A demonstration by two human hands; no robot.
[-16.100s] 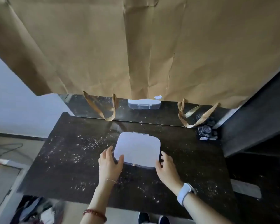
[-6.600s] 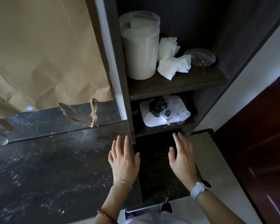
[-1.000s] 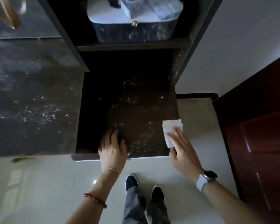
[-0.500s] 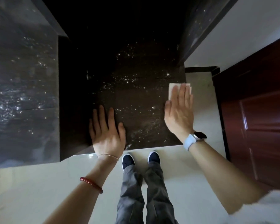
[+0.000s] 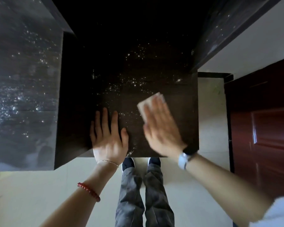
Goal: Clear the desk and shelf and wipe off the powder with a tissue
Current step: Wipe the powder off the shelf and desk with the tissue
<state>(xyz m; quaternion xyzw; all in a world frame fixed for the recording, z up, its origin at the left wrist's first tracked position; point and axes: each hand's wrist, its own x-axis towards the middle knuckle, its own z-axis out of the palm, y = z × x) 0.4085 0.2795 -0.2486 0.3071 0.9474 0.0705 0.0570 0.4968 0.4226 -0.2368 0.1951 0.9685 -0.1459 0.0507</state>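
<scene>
I look straight down on the dark low shelf board (image 5: 184, 141), which is speckled with white powder (image 5: 131, 82) across its middle and back. My right hand (image 5: 161, 128) lies flat with straight fingers on a folded white tissue (image 5: 146, 104), pressing it onto the board right of centre; the hand is blurred. My left hand (image 5: 108, 136) rests flat, fingers spread, on the board's front edge. The higher desk top (image 5: 23, 89) at the left also carries scattered powder.
A dark upright shelf panel (image 5: 220, 38) rises at the right rear of the board. A red-brown door (image 5: 266, 128) stands at the far right. Pale floor tiles (image 5: 39, 190) and my own legs and shoes (image 5: 138, 185) lie below the board's front edge.
My right hand has slid the tissue leftward and toward me from the board's right edge to right of centre. My left hand has stayed at the front edge.
</scene>
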